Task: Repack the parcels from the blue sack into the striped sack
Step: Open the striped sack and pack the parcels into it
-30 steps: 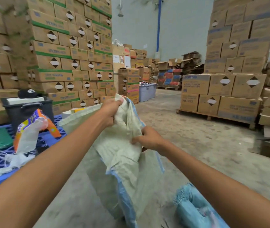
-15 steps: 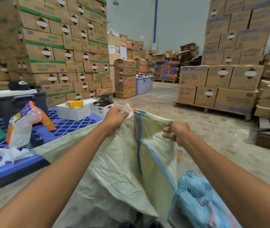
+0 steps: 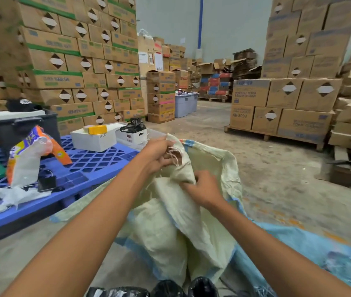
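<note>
The striped sack (image 3: 170, 228) is pale cream woven plastic with blue and orange stripes; it hangs limp in front of me over the concrete floor. My left hand (image 3: 159, 155) grips its frayed top edge. My right hand (image 3: 204, 189) pinches a fold of the same edge just below and to the right. The blue sack (image 3: 311, 254) lies crumpled on the floor at the lower right, partly under my right forearm. Black plastic-wrapped parcels (image 3: 168, 288) show at the bottom edge of the head view.
A blue plastic pallet (image 3: 89, 168) at left carries a dark crate (image 3: 20, 125), white boxes (image 3: 93, 138) and an orange printed bag (image 3: 31, 155). Tall stacks of cartons (image 3: 74, 61) stand left and right (image 3: 288, 93). Wooden pallets (image 3: 345, 168) lie at right.
The sack's mouth, held spread wide half a second ago, is now bunched together. My right hand has moved left and down toward my left hand. The view has tilted lower.
</note>
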A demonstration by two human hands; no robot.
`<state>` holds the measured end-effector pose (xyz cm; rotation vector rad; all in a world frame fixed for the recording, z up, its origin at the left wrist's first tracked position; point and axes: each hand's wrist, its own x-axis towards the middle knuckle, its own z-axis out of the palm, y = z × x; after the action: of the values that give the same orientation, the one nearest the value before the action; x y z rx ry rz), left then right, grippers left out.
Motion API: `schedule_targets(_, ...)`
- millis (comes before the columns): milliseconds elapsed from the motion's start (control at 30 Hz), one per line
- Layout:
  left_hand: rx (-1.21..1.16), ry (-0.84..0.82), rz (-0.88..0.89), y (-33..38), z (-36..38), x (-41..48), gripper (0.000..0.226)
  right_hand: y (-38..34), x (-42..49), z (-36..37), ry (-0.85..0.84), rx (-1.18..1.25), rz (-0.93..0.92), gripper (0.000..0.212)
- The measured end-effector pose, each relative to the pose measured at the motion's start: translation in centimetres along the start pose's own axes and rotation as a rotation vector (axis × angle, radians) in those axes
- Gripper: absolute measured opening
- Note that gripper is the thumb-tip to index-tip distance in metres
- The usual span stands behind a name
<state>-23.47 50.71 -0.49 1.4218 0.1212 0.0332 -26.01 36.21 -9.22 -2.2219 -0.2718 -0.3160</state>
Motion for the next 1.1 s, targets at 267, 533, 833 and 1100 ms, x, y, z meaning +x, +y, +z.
schedule_targets(267, 0.633, -0.099, 0.285, -5.8, -5.2, -1.1, 0.065, 3.3, 1.7, -4.8, -0.112, 0.555, 0.286, 0.019)
schedule_targets(533, 1.523, -0.057, 0.674, -9.9, -6.3, -2.1, 0.113, 3.5, 4.5, -6.2, -0.025, 0.898, 0.561, 0.035)
schedule_targets(833, 1.388, 0.327, 0.881, -13.0, -6.2, -2.1, 0.041, 3.4, 4.3, -9.4, 0.097, 1.05, 0.554, 0.029)
schedule_targets(1100, 0.835, -0.386, -0.271, -10.8, -3.1, -4.8, 0.093, 3.7, 3.8, -9.9, 0.097, 1.113, 0.55, 0.036)
